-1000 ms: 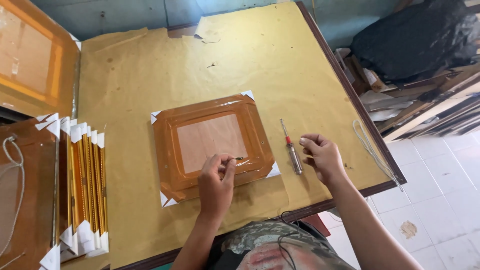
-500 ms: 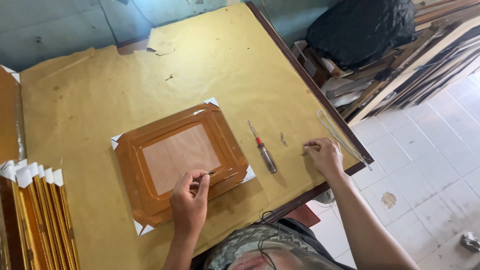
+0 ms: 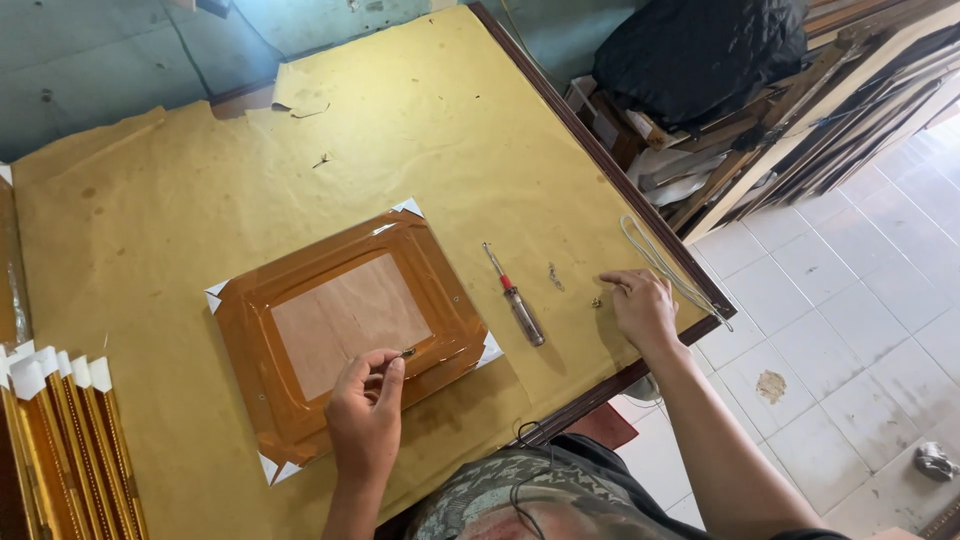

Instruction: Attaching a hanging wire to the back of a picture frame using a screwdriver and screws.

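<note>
Pinching a small clip (image 3: 408, 352) on the frame (image 3: 350, 330) | left hand (image 3: 365, 405) fingers clamped | right hand (image 3: 640, 305) fingers together on hardware (image 3: 597, 301) | screwdriver (image 3: 515, 298) between hands, nearer right, handle toward the bench (image 3: 150, 220) edge

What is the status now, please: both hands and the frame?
Left hand pinches small metal piece on wrapped frame. Right hand reaches small hardware at table edge. Screwdriver lies between, untouched.
</note>
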